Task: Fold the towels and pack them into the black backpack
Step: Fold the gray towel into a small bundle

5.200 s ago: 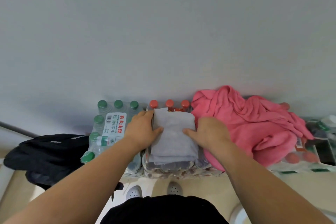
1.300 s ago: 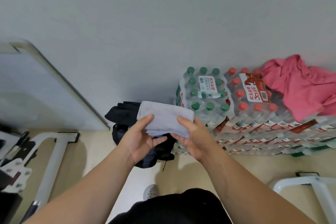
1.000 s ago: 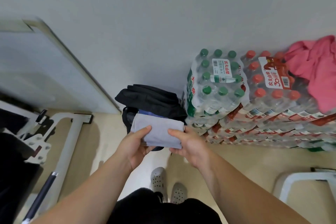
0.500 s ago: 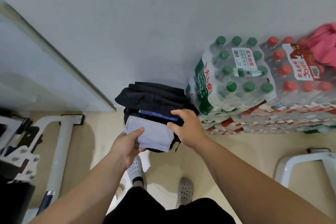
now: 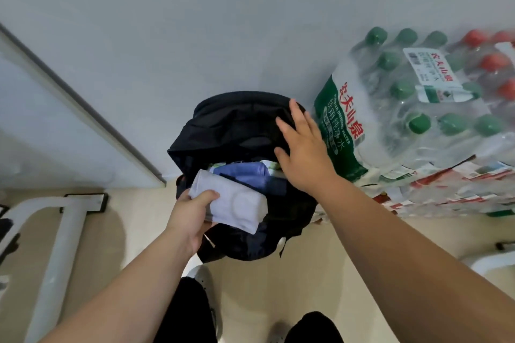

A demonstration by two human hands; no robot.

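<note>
Since the frame half a second ago, the right hand (image 5: 303,153) is being shifted from the front rim of the black backpack (image 5: 231,125) up onto its flap, and the folded towel (image 5: 234,207) is being brought lower, over the mouth of the bag. The backpack is standing on the floor (image 5: 97,245) against the wall (image 5: 250,22), just beside a pack of water bottles (image 5: 404,108). Its flap is being pressed back by the right hand, whose fingers are straight and spread and are grasping nothing. The towel is being gripped at its left end by the left hand (image 5: 192,217), thumb on top and fingers curled beneath. It is being held over the near-left rim of the opening, its long axis slanting from that hand toward the right. The opening is lying just ahead and to the right of the left hand, which is the nearer one to it. Inside, a blue cloth (image 5: 248,172) is already showing at the far side. The towel is judged to be at the point of being pushed forward and down into the gap in front of that cloth, while the flap is being kept clear.
</note>
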